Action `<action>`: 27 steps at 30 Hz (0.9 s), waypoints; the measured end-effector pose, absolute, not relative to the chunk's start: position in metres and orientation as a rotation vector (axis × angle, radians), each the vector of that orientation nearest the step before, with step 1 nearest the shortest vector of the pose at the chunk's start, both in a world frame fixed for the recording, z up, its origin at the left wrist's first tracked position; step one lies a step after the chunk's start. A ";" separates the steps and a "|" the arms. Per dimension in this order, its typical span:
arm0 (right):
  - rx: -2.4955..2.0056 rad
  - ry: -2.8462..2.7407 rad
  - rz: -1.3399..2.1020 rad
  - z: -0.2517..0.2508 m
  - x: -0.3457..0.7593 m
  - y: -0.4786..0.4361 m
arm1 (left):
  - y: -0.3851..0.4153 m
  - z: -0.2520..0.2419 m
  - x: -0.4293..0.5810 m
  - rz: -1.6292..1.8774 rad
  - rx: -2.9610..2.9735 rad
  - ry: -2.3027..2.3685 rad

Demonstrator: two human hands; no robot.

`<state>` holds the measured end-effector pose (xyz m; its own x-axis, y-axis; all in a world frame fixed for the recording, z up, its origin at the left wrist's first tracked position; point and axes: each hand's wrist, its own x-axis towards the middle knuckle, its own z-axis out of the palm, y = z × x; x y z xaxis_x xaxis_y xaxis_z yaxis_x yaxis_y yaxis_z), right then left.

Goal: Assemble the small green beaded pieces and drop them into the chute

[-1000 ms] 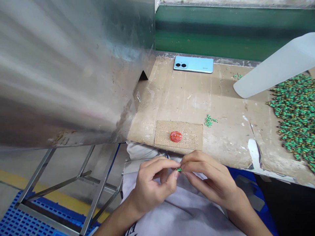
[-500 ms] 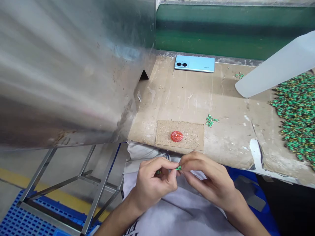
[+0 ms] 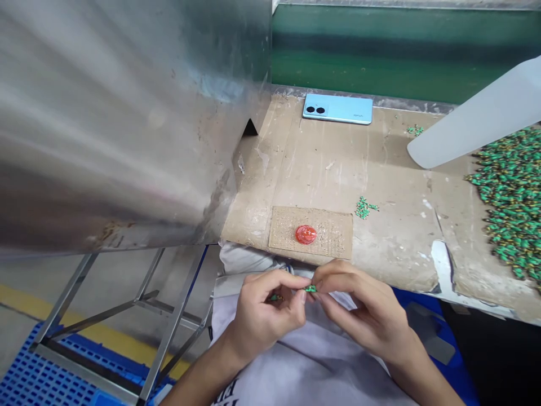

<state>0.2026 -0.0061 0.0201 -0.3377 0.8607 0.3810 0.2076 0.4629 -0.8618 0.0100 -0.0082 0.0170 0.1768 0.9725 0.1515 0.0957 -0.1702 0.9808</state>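
Observation:
My left hand point(image 3: 264, 316) and my right hand point(image 3: 359, 310) meet in front of my chest, just below the table's front edge. Both pinch a tiny green part point(image 3: 310, 288) between thumb and fingertips. Another green bit point(image 3: 275, 297) shows inside my left hand's curled fingers. On the table just beyond my hands lies a small cardboard patch point(image 3: 333, 234) with a red blob point(image 3: 305, 234) on it.
A big heap of green parts point(image 3: 511, 197) covers the table's right side, with a small cluster point(image 3: 363, 208) near the middle. A white plastic scoop point(image 3: 473, 121) lies at the right. A blue phone point(image 3: 337, 109) rests at the back. A sheet-metal chute point(image 3: 118, 118) fills the left.
My hands stay together with only small finger movements on the green part. The view has shifted slightly.

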 end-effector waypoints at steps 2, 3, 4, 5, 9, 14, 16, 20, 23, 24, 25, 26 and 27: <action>-0.897 -1.827 0.906 0.020 0.202 -0.006 | -0.007 0.018 0.010 1.130 1.469 1.090; -0.893 -1.843 0.903 0.019 0.202 -0.006 | -0.007 0.018 0.011 1.123 1.456 1.092; -0.895 -1.862 0.895 0.019 0.202 -0.006 | -0.006 0.018 0.011 1.121 1.445 1.093; -0.899 -1.883 0.884 0.018 0.201 -0.007 | -0.005 0.017 0.012 1.123 1.442 1.094; -0.921 -1.954 0.820 0.015 0.201 -0.011 | -0.003 0.014 0.015 1.159 1.474 1.108; -0.951 -1.929 0.806 0.012 0.201 -0.012 | -0.005 0.012 0.017 1.158 1.441 1.109; -0.960 -1.890 0.840 0.013 0.202 -0.012 | -0.006 0.013 0.016 1.129 1.370 1.091; -0.956 -1.847 0.885 0.015 0.203 -0.011 | -0.008 0.015 0.013 1.061 1.185 1.049; -0.952 -1.824 0.899 0.016 0.203 -0.011 | -0.007 0.015 0.011 1.045 1.164 1.054; -0.955 -1.824 0.902 0.016 0.202 -0.010 | -0.006 0.016 0.011 1.043 1.174 1.058; -0.958 -1.830 0.900 0.016 0.202 -0.011 | -0.006 0.016 0.011 1.039 1.191 1.062; -0.962 -1.843 0.893 0.016 0.202 -0.011 | -0.005 0.016 0.011 1.038 1.216 1.069; -0.961 -1.863 0.879 0.017 0.201 -0.012 | -0.005 0.015 0.011 1.043 1.250 1.073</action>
